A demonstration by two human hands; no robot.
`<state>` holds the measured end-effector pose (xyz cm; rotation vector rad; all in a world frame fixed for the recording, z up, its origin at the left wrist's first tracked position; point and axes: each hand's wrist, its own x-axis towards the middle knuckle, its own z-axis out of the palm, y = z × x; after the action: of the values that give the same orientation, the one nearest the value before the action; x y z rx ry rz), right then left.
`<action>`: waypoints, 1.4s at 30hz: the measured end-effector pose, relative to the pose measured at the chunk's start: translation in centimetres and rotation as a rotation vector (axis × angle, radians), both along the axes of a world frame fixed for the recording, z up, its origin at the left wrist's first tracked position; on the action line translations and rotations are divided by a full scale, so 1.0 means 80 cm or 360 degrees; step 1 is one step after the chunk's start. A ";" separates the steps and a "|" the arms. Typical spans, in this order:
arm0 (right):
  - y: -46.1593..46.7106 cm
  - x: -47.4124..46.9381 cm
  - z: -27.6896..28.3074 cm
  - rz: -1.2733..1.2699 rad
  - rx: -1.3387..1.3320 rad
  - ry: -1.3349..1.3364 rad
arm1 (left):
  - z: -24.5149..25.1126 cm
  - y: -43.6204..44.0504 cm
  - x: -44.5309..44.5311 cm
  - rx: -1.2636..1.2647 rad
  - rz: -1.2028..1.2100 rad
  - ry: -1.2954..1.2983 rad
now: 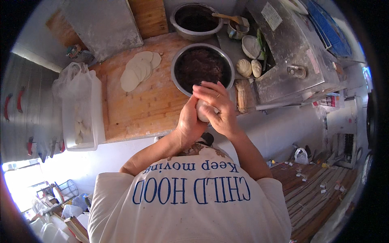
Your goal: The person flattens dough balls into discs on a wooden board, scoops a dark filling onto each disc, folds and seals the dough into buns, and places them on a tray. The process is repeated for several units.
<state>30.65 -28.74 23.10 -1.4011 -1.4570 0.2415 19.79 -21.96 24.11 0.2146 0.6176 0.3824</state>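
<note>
Between my two hands is a white piece of dough [203, 111], mostly covered by fingers and palms. My left hand [190, 120] cups it from the left and below. Over its right side and top lies my right hand [221, 111], which wears a ring. Just beyond my fingertips stands a steel bowl [228, 81] of dark filling [199, 65]; its near rim is partly hidden by my hands. Several flat round dough wrappers [136, 71] overlap on the floured wooden board [146, 106] to the left.
A second bowl [194, 35] of dark filling stands behind, near a wooden-handled brush [229, 17] on a cup. To the right are two buns or dough pieces [244, 67], a white bowl [250, 45] and a straw whisk [241, 98]. A translucent plastic bin [80, 103] borders the board's left.
</note>
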 end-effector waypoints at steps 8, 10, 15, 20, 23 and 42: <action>-0.007 -0.018 -0.024 0.0024 -0.0043 0.0407 | -0.040 0.034 -0.031 0.0009 -0.0011 -0.0261; 0.005 -0.031 -0.018 0.0070 -0.0064 0.0649 | -0.038 0.043 -0.043 0.0143 -0.0070 -0.0248; 0.032 -0.054 -0.020 0.0111 -0.0296 0.0320 | -0.018 0.065 -0.063 0.0343 0.0058 -0.0219; 0.048 -0.110 -0.021 0.0291 -0.0389 0.1189 | -0.039 0.083 -0.083 0.0487 0.0211 -0.0077; 0.064 -0.117 -0.022 -0.0085 -0.0350 0.0503 | -0.061 0.088 -0.096 0.0422 0.0219 0.0025; -0.219 -0.235 0.000 -0.1768 -0.0216 0.0754 | -0.099 0.132 -0.099 -0.0162 -0.0848 -0.0924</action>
<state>11.84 -46.27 23.07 -1.8910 -0.1663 -0.0515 11.88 -11.41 16.17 0.1526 -0.0051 -0.1088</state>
